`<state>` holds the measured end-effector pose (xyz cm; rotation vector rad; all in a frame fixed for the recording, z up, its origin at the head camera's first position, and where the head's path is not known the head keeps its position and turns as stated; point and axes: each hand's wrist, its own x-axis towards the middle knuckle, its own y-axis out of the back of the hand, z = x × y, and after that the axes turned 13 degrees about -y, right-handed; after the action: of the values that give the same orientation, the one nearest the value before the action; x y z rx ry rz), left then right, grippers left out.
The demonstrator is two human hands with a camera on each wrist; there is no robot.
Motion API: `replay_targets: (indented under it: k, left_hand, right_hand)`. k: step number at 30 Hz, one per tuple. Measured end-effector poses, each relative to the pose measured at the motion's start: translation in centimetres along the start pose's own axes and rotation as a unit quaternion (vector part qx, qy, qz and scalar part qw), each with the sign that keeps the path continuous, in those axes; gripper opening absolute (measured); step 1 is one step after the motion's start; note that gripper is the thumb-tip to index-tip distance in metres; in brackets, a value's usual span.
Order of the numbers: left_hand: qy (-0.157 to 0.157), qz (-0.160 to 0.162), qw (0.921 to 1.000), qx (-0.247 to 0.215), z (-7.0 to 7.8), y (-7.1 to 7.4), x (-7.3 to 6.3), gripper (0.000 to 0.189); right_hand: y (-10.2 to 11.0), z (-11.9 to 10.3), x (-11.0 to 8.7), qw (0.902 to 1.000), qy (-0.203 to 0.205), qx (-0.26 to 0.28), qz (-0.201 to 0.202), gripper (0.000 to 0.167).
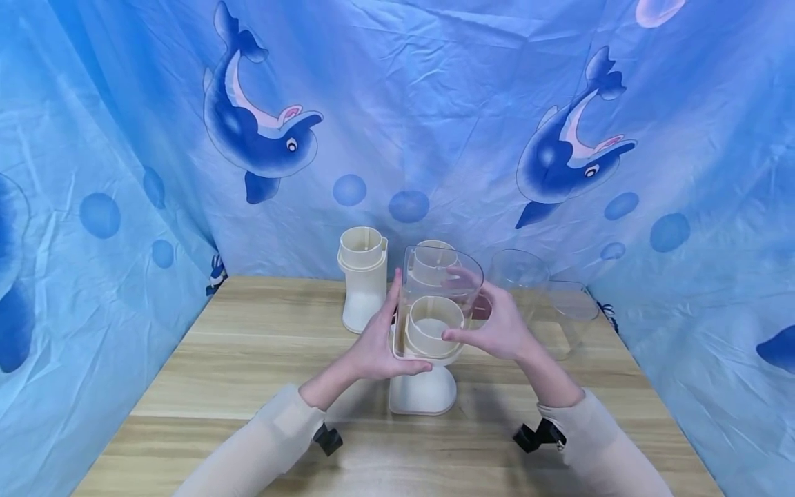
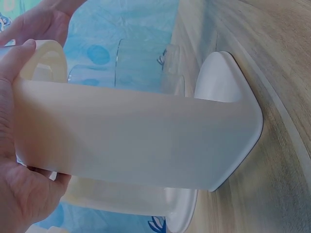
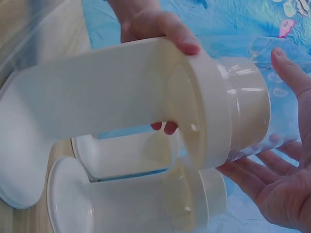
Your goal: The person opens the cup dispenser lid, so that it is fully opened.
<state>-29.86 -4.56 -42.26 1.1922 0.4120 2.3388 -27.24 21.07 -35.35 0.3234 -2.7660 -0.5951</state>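
Observation:
A cream stand [image 1: 422,393] with a flat rounded base and a round collar at its top stands upright on the table. My left hand [image 1: 379,345] grips its back near the top, thumb at the collar and fingers round the far edge. Over the collar sits a clear plastic container [image 1: 442,290] with an open, rounded top. My right hand [image 1: 497,324] holds this container from the right, thumb on the near side and fingers on the far side. In the right wrist view the collar [image 3: 248,102] shows inside the clear wall.
Behind the hands stand two similar cream stands, one at the left [image 1: 363,297] and one [image 1: 435,258] seen through the clear container. Two more clear containers [image 1: 574,304] are at the back right of the wooden table [image 1: 248,386]. A blue dolphin curtain [image 1: 404,124] hangs behind.

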Motion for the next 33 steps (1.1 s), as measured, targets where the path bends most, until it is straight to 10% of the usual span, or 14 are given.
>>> replay_targets:
  k: [13, 23, 33]
  left_hand:
    - [-0.001, 0.037, 0.9993, -0.001, 1.2, -0.2, 0.1, 0.153]
    - [-0.018, 0.063, 0.9978, 0.008, 2.4, 0.7, 0.6, 0.141]
    - [-0.014, 0.061, 0.998, 0.006, 2.0, 1.0, 0.5, 0.141]
  right_hand:
    - [3.1, -5.1, 1.3, 0.9892, 0.068, -0.104, -0.078, 0.116]
    - [3.4, -12.5, 4.9, 0.923, 0.129, -0.326, -0.159, 0.082]
    - [3.6, -13.2, 5.7, 0.9287, 0.097, -0.316, -0.169, 0.076]
